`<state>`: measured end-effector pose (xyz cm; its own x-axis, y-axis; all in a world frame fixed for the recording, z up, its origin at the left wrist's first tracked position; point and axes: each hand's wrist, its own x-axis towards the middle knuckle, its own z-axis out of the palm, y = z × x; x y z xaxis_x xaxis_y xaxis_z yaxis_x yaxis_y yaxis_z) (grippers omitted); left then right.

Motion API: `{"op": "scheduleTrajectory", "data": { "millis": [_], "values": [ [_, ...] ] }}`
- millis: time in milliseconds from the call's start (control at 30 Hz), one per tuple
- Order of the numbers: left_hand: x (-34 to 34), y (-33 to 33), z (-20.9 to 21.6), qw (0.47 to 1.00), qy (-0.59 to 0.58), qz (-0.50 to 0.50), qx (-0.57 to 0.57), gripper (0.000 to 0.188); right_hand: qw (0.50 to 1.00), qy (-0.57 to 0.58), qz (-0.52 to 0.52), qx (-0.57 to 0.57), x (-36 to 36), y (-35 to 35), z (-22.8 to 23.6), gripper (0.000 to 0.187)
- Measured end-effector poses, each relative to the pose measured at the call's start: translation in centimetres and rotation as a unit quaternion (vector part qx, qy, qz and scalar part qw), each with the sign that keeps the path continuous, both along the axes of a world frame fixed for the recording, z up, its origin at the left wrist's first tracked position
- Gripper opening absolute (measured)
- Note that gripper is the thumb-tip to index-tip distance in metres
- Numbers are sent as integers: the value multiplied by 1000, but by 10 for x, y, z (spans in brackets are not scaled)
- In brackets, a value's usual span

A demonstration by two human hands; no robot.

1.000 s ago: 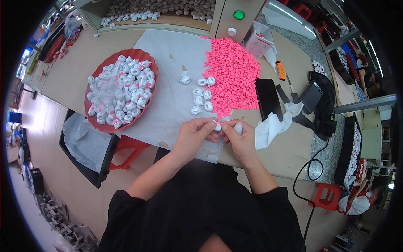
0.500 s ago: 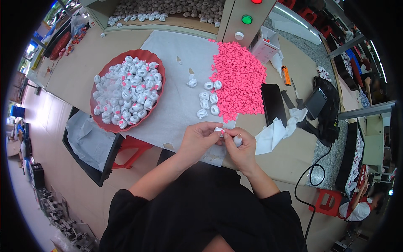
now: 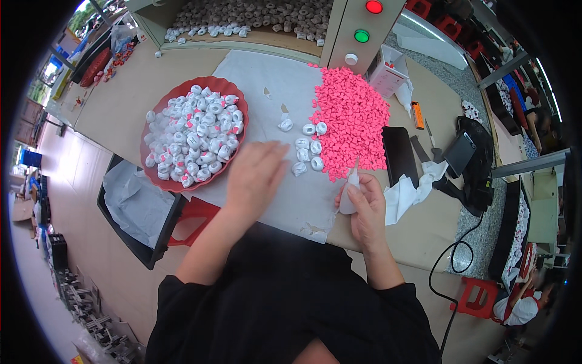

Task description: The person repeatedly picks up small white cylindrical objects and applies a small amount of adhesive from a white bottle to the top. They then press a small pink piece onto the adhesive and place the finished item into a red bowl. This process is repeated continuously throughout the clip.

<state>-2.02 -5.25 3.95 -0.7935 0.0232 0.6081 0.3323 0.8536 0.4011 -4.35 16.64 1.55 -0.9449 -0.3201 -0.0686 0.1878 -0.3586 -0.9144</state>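
Observation:
My left hand (image 3: 254, 182) is over the white sheet (image 3: 257, 82), just right of the red scalloped bowl (image 3: 241, 100). Motion smears its fingers, so I cannot tell whether they hold anything. Small white ring-shaped pieces (image 3: 203, 121), several with pink bits on them, are heaped in that bowl. My right hand (image 3: 370, 209) is closed round a small white squeeze bottle (image 3: 350, 197), its thin tip pointing up at the near edge of a spread of small pink pieces (image 3: 348, 115). Between the hands, beyond them, lie several loose white ring-shaped pieces (image 3: 302, 155).
A dark phone (image 3: 397, 155) and crumpled white tissue (image 3: 401, 197) lie right of the pink pieces. Farther right are an orange lighter (image 3: 418, 115), a knife (image 3: 431, 136) and a black bag (image 3: 476, 161). A cabinet with lit buttons (image 3: 361, 36) stands behind. A black tray (image 3: 154, 239) is below left.
My hands have parted. The left has swung left toward the bowl, and the white piece with pink that was between my fingers no longer shows there. The right has turned the bottle tip up.

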Motion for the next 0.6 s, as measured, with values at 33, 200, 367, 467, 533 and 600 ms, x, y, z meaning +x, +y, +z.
{"op": "scheduleTrajectory", "data": {
  "millis": [33, 200, 367, 467, 533, 600],
  "values": [
    [-2, 15, -8, 999, -45, -10, 18, 28, 1000, -17, -9, -6, 0, 2, 3, 26],
    [-2, 37, -34, 991, -109, -40, 62, 27, 992, -73, -37, -94, -8, 19, 6, 29],
    [12, 31, -33, 877, -216, -92, 420, 22, 994, -7, -96, -50, -7, 18, 7, 29],
    [11, 38, -29, 700, -280, -167, 635, 25, 989, 40, -121, -72, -7, 21, -6, 27],
    [11, 47, -27, 686, -260, -165, 660, 27, 986, 59, -121, -96, -8, 21, -9, 26],
    [10, 48, -31, 682, -261, -175, 661, 29, 987, 64, -103, -102, -6, 19, -2, 26]
  ]
}}
